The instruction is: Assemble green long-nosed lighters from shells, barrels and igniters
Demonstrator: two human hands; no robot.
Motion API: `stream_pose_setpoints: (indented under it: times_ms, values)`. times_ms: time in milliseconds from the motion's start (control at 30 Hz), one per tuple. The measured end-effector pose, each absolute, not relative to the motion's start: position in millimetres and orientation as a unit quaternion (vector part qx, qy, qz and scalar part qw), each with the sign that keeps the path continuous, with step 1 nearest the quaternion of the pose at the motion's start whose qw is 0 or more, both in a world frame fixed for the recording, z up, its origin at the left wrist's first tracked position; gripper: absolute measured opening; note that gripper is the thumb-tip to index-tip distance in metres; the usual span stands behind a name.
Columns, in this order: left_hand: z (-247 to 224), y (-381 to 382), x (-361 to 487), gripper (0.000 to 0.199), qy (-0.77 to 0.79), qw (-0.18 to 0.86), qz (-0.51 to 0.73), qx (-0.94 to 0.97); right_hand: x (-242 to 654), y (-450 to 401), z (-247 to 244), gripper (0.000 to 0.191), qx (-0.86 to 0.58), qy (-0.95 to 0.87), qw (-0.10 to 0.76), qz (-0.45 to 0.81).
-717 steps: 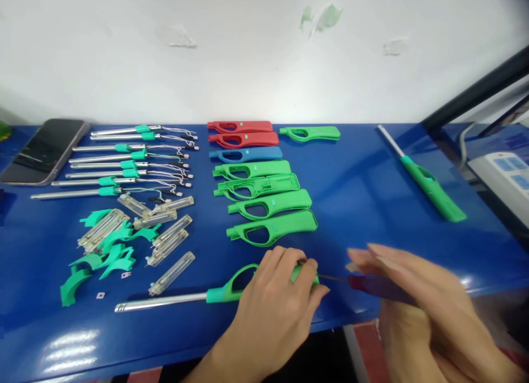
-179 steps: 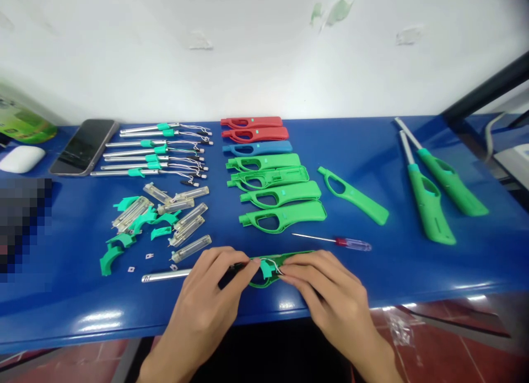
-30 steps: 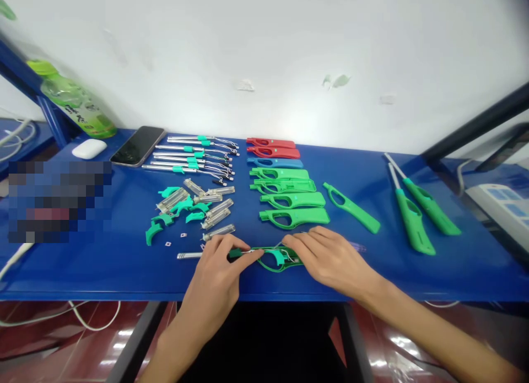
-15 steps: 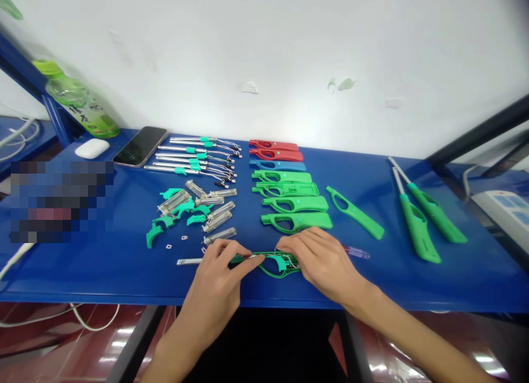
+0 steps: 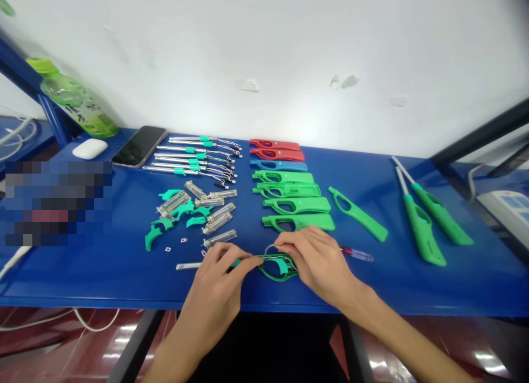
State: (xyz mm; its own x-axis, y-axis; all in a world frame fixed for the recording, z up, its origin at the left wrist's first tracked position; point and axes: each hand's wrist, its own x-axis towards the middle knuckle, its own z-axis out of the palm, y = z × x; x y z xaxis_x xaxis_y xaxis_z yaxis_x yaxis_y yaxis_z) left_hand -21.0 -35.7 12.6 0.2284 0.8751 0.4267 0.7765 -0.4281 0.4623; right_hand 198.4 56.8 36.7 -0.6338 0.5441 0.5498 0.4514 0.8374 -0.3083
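A green lighter shell (image 5: 273, 276) lies open on the blue table near its front edge, with a teal trigger (image 5: 283, 266) seated in it. A silver metal tube (image 5: 188, 266) points left out of the shell's neck. My left hand (image 5: 217, 281) is closed, thumb and index finger pinching the neck end where the tube enters. Between the fingertips of my right hand (image 5: 320, 264) is a thin whitish wire (image 5: 269, 247), which arches up above the shell. That hand covers the shell's handle end and whatever is inside it.
Clear fuel tanks (image 5: 220, 238), teal triggers (image 5: 154, 238) and wired metal tubes (image 5: 165, 171) lie to the left. Red, blue and green shells (image 5: 318, 223) are stacked in a row behind. A screwdriver (image 5: 357, 254), assembled lighters (image 5: 424, 237) and a power strip (image 5: 506, 206) are rightward.
My right hand has shifted slightly left and drawn the whitish wire into a higher arch above the shell. My left hand keeps its pinch at the neck. The view has moved slightly.
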Motion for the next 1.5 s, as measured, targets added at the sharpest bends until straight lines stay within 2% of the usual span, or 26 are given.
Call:
stream_pose_setpoints:
  times_ms: [167,400,667,767,900,1100,1267,1367,1500]
  values:
    - [12.6,-38.9,-20.8,0.046,0.54,0.081,0.312,0.778,211.3,53.0,43.4,0.012,-0.273,-0.91,0.306,0.059]
    - [16.7,-37.2,-20.1,0.069,0.542,0.062,0.285,0.788,235.8,50.9,51.9,0.03,-0.239,-0.928,0.276,0.069]
    - [17.1,-37.9,-21.9,0.075,0.545,0.066,0.266,0.793,240.0,54.4,47.8,0.027,-0.231,-0.934,0.263,0.067]
    - [17.6,-39.1,-21.4,0.07,0.545,0.065,0.272,0.791,241.7,54.3,43.8,0.023,-0.222,-0.938,0.262,0.054]
    - [18.8,-39.4,-20.0,0.061,0.543,0.066,0.276,0.79,243.7,53.8,38.4,0.027,-0.221,-0.939,0.262,0.041]
    - [17.6,-40.9,-21.7,0.068,0.541,0.078,0.293,0.785,244.9,52.9,36.9,0.027,-0.236,-0.927,0.284,0.068]
    - [15.5,-42.6,-21.5,0.05,0.551,0.084,0.31,0.77,245.0,50.6,38.3,0.027,-0.244,-0.925,0.285,0.067]
    - [16.0,-43.7,-19.3,0.05,0.56,0.081,0.313,0.763,251.3,49.6,38.5,0.021,-0.261,-0.912,0.311,0.056]
    - [25.6,-44.1,-18.3,0.043,0.568,0.079,0.327,0.751,275.1,45.3,36.0,0.027,-0.328,-0.878,0.348,0.025]
